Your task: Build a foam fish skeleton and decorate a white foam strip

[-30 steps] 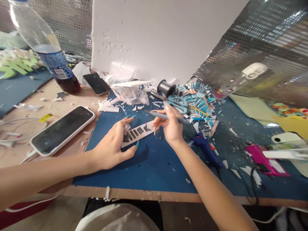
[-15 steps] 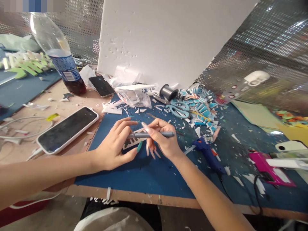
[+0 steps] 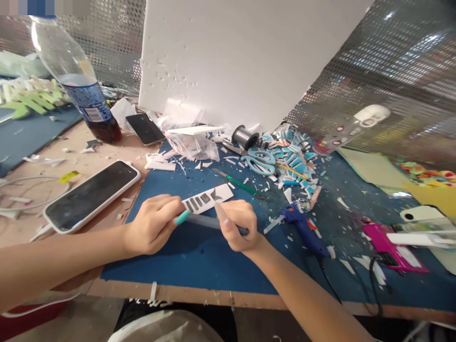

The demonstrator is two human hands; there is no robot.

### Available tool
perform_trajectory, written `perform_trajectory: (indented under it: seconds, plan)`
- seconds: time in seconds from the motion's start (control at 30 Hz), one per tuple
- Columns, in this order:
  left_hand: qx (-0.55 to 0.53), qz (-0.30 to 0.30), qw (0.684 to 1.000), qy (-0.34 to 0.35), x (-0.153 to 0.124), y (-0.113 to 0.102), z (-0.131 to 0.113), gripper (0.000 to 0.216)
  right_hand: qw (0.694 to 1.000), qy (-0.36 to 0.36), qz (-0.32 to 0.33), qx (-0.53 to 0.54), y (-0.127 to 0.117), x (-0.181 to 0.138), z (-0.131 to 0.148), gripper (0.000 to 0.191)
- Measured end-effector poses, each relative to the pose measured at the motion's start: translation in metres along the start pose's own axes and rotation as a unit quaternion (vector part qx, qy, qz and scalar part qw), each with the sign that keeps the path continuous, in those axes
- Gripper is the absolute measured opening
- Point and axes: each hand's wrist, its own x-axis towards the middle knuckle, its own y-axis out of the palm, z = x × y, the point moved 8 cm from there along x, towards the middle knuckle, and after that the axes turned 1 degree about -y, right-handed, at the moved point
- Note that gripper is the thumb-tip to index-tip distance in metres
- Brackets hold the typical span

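My right hand [image 3: 237, 231] is closed round a grey craft knife [image 3: 210, 222] held almost level over the blue cutting mat [image 3: 199, 256]. My left hand [image 3: 153, 223] is curled at the knife's front end, fingers pinched on its tip. Just behind both hands lies a white foam strip [image 3: 208, 198] with dark rectangular cut-outs, flat on the mat and touched by neither hand.
A white-cased phone [image 3: 90, 194] lies left on the wooden table, a second phone [image 3: 144, 128] and a cola bottle [image 3: 83, 90] behind it. A green-handled tool [image 3: 240, 183], blue scissors [image 3: 260, 161], wire spool [image 3: 244, 137], foam scraps, blue glue gun [image 3: 302, 228], pink tool [image 3: 392, 247] and white foam board [image 3: 231, 61] surround the mat.
My left hand has let go of the strip and closed on the knife's tip. Both hands have drawn back toward me, leaving the strip lying uncovered on the mat.
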Motion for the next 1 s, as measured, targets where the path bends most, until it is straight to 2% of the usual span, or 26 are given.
perform_trajectory:
  seconds: [0.2,0.33,0.4,0.47,0.53,0.6,0.67,0.77,0.87,0.93,1.0]
  plan:
    - [-0.016,0.033,0.998,0.056,0.001,0.004,-0.012,0.026,0.997,-0.023,0.015,0.065,0.01,-0.005,0.007,0.037]
    - [-0.013,0.037,0.999,0.023,0.001,0.009,-0.006,0.024,0.998,0.003,0.022,0.054,0.002,0.001,0.001,0.043]
    - [0.007,0.001,1.0,-0.016,-0.001,0.009,0.0,0.018,0.999,0.043,0.002,0.022,-0.011,0.004,-0.008,0.047]
    - [0.051,-0.073,0.995,-0.054,-0.004,0.003,0.006,0.045,0.991,0.11,-0.073,-0.001,-0.036,0.007,-0.022,0.049]
    - [0.113,-0.054,0.988,-0.095,-0.007,0.01,0.012,0.072,0.971,0.16,-0.17,-0.046,-0.068,0.006,-0.033,0.04]
    - [0.152,0.008,0.977,-0.147,-0.01,0.022,0.019,0.085,0.957,0.178,-0.185,-0.131,-0.088,0.009,-0.04,0.026]
    - [0.16,0.06,0.967,-0.19,-0.014,0.03,0.026,0.086,0.941,0.183,-0.138,-0.248,-0.099,0.013,-0.048,0.031]
    - [0.129,0.089,0.963,-0.218,-0.017,0.034,0.033,0.077,0.896,0.177,0.013,-0.408,-0.098,0.015,-0.068,0.022]
    - [0.082,0.083,0.969,-0.219,-0.016,0.034,0.041,0.07,0.857,0.188,0.136,-0.46,-0.091,0.006,-0.088,0.044]
    - [0.066,0.068,0.971,-0.221,-0.016,0.033,0.046,0.065,0.847,0.187,0.151,-0.473,-0.089,0.003,-0.091,0.055]
    - [0.056,0.055,0.97,-0.229,-0.015,0.032,0.051,0.063,0.849,0.172,0.122,-0.485,-0.088,0.007,-0.083,0.051]
